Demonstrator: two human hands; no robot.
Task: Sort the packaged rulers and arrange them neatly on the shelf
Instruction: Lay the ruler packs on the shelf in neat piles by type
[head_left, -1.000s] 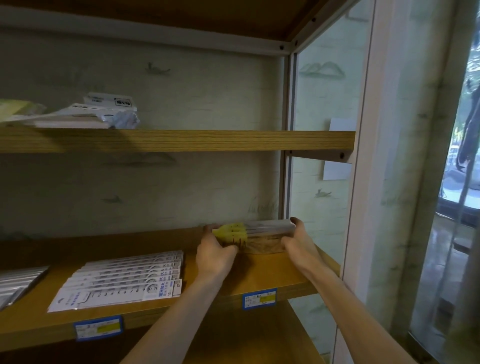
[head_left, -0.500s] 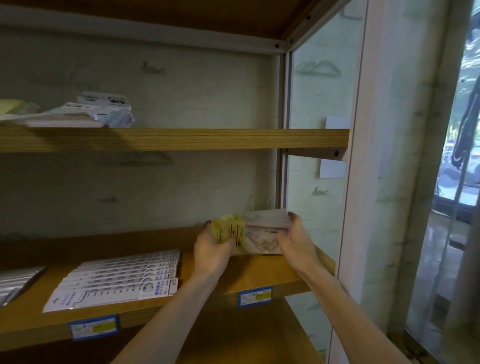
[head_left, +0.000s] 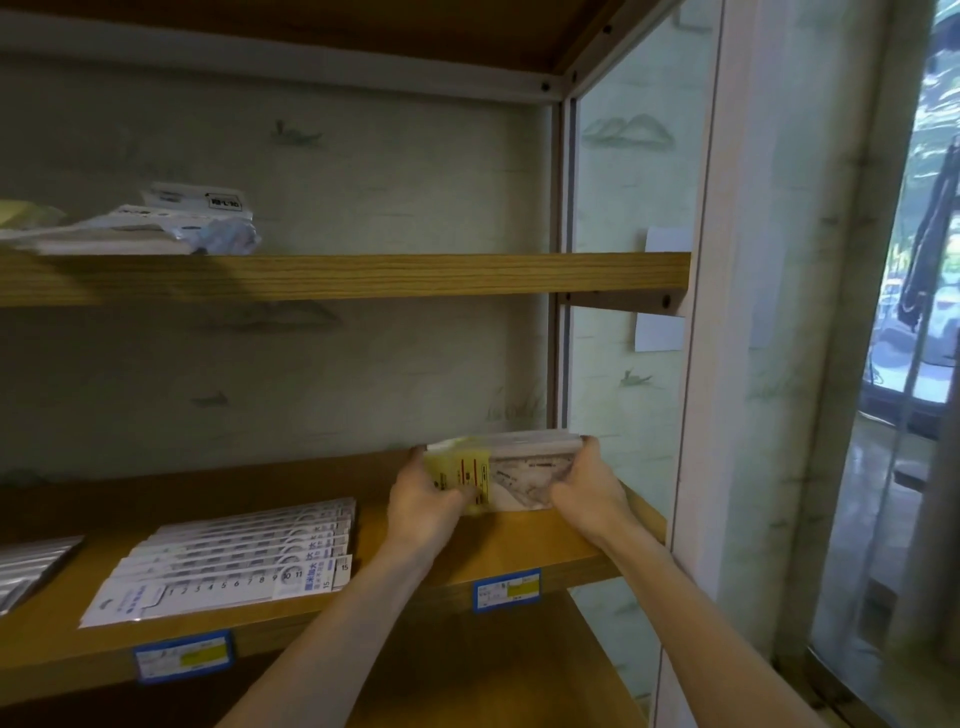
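Both hands hold a stack of clear-packaged rulers with yellow labels at the right end of the middle wooden shelf. My left hand grips the yellow-labelled left end, and my right hand grips the right end. The stack is tilted with its face toward me, its lower edge near the shelf board. To the left, a fanned row of white packaged rulers lies flat on the same shelf.
More grey packages lie at the shelf's far left edge. The upper shelf carries loose white packets. Blue-and-yellow price tags sit on the shelf front. A glass side panel closes the right side.
The stack has been tipped up from lying flat so its face turns toward me, and it now sits slightly lower than half a second ago. Both hands stay on its ends.
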